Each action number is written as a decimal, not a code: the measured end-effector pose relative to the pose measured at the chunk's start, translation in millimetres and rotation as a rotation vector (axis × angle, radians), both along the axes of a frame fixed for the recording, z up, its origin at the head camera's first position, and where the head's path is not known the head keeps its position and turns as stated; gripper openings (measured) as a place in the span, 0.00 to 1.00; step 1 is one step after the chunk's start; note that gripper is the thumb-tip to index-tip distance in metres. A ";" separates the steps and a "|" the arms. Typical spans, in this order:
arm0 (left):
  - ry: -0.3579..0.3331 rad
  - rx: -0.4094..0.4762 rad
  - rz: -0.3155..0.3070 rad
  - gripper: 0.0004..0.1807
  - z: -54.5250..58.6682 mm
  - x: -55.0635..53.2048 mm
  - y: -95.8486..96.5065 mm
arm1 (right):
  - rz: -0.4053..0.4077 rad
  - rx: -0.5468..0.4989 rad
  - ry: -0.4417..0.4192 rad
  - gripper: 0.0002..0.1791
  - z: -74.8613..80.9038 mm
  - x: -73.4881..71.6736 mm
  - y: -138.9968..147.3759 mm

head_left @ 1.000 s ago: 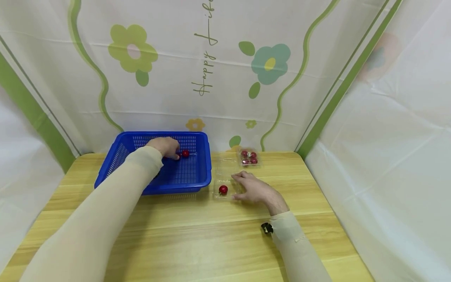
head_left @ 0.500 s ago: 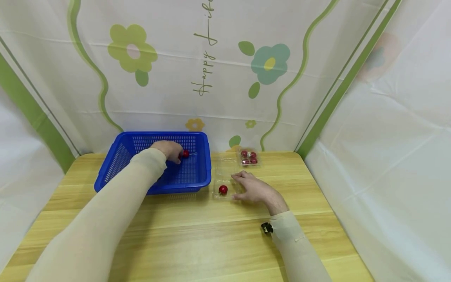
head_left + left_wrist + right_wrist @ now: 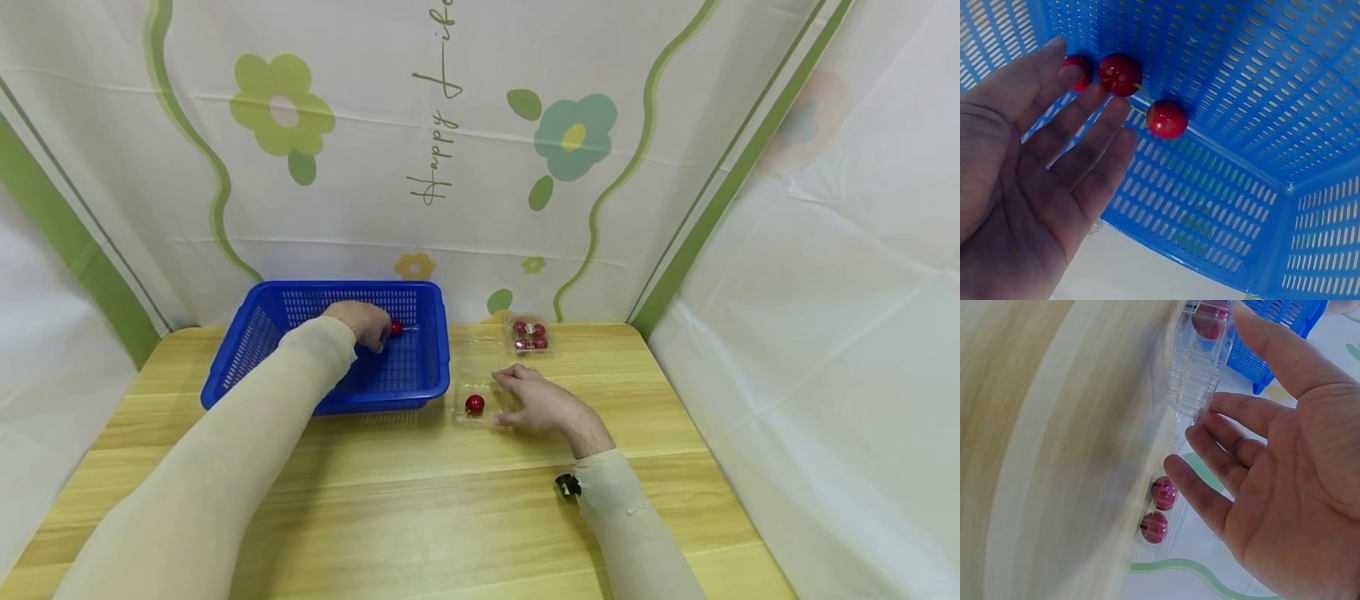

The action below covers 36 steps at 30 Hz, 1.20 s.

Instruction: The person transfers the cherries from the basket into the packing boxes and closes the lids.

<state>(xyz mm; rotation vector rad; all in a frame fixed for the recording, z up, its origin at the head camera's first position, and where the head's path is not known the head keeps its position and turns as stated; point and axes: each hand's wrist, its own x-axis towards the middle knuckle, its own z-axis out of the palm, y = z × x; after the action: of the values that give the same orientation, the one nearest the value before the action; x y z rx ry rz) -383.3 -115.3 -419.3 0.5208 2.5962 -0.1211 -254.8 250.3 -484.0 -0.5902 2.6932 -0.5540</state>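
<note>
My left hand [image 3: 360, 323] reaches into the blue basket [image 3: 330, 409], fingers extended and thumb apart. In the left wrist view its thumb and index fingertips are right by one red cherry [image 3: 1077, 73], partly hidden behind them. Two more cherries lie beside it: one near the middle fingertips [image 3: 1120, 75], the other, a glossy red cherry [image 3: 1167, 119], with a green stem running between them. My right hand [image 3: 543, 404] holds an opened clear plastic clamshell box [image 3: 1194, 378] across its side, between thumb and fingers. A single cherry [image 3: 475, 404] sits in that box, whose lid lies folded back.
Behind the right hand stands a closed clear box [image 3: 530, 335] with several cherries in it. A small black object [image 3: 568, 485] is at the right sleeve's cuff. The wooden table [image 3: 420, 517] ends at a printed white curtain [image 3: 480, 167] at the back.
My left hand has moved slightly right and toward me within the basket, now covering the cherry seen by its fingertips earlier. The right hand and the boxes stay put.
</note>
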 end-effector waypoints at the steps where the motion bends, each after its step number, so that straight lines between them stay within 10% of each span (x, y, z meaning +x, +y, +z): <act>1: 0.006 -0.014 -0.006 0.17 -3.5 -2.9 -1.4 | 0.002 0.000 0.001 0.49 -0.2 -0.1 0.0; 14: -0.039 -0.039 -0.037 0.22 30.3 37.4 1.4 | 0.007 0.005 0.012 0.49 -0.7 -1.7 -1.6; 29: -0.005 -0.025 -0.115 0.22 7.0 44.2 -8.6 | -0.006 0.000 0.002 0.49 0.5 -0.6 -1.9; 36: -0.063 0.044 -0.133 0.23 29.7 70.0 -4.6 | 0.000 0.004 0.007 0.49 -0.2 0.4 -1.5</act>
<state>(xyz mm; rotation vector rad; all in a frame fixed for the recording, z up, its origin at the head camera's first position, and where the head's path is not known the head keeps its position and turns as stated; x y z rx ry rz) -313.3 -119.8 -389.6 0.7026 2.5074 -0.0905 -254.4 248.9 -484.2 -0.5924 2.6997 -0.5474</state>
